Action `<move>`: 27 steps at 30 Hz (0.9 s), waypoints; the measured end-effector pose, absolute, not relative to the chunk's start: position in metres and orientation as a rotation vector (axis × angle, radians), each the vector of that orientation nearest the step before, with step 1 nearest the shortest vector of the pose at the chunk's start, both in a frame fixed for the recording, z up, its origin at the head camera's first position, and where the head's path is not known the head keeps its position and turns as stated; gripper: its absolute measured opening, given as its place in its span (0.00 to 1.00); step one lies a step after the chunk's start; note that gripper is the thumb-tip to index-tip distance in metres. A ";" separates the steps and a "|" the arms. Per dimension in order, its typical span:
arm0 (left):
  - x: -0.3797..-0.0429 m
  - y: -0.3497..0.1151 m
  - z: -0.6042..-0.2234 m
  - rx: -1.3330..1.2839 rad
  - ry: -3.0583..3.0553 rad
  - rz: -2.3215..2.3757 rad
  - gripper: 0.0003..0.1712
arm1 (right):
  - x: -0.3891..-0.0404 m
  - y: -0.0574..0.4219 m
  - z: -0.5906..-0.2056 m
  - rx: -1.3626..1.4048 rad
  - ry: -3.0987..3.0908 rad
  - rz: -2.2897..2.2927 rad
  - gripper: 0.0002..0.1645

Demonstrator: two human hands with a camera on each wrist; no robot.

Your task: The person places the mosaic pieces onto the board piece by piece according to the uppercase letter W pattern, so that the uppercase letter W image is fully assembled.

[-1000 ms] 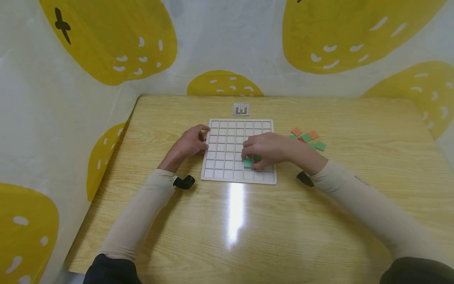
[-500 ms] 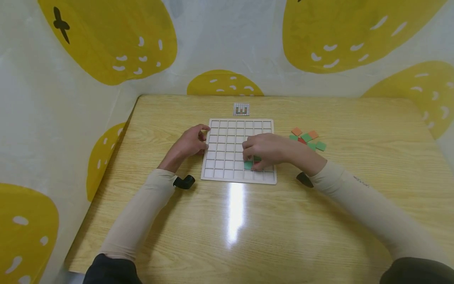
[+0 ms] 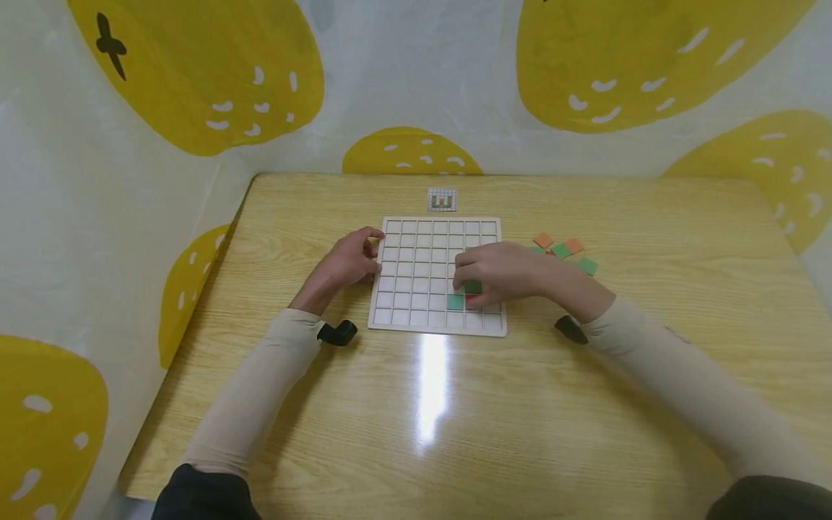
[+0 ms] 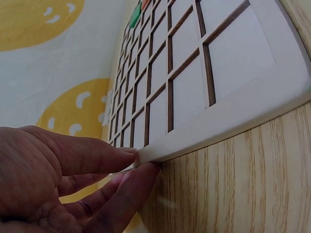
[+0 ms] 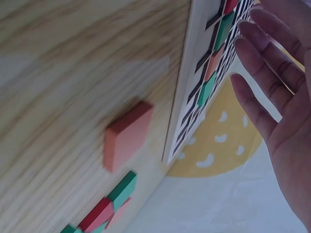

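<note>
A white grid board [image 3: 404, 318] with a pale wooden rim lies on the table. My left hand [image 3: 351, 258] rests at its left edge; in the left wrist view, the thumb and a finger touch the rim. Over the right part of the board hovers my right hand [image 3: 503, 273], its fingers loosely extended and holding nothing visible in the right wrist view. A green tile [image 3: 455, 302] lies flat in a cell just left of its thumb. Beside that are a red tile [image 5: 231, 5], another green tile [image 5: 224, 30], an orange tile [image 5: 214, 63] and a further green tile [image 5: 206, 90], in one line.
Right of the board, several loose tiles lie in a pile, among them an orange tile [image 3: 543, 240] and a green tile [image 3: 588, 266]; my right forearm partly covers it. A small printed pattern card [image 3: 442, 200] lies behind the board. Patterned cloth [image 3: 422, 79] hangs behind the table.
My right hand has let go of the green tile, which settled into its cell. It has then shifted slightly right, uncovering part of the red tile. The left hand stays put.
</note>
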State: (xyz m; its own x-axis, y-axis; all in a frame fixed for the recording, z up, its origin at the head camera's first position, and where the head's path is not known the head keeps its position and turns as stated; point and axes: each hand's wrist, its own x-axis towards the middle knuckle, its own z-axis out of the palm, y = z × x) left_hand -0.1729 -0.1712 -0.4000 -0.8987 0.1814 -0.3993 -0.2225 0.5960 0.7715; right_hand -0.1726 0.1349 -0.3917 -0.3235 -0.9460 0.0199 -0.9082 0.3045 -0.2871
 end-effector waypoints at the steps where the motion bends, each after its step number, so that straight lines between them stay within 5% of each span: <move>1: -0.173 -0.171 -0.400 -0.033 2.386 1.236 0.38 | -0.173 0.137 -0.392 -1.729 2.412 -0.378 0.14; 27: -0.173 -0.170 -0.400 -0.044 2.395 1.219 0.38 | -0.174 0.195 -0.385 -1.517 2.550 -0.280 0.14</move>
State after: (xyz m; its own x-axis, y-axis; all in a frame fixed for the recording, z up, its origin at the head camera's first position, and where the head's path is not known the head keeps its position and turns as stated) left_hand -0.1732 -0.1704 -0.4001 -0.8983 0.1712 -0.4047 -0.2263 0.6091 0.7601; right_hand -0.1737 0.1954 -0.3855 -0.4724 -0.8803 -0.0426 -0.8502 0.4679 -0.2413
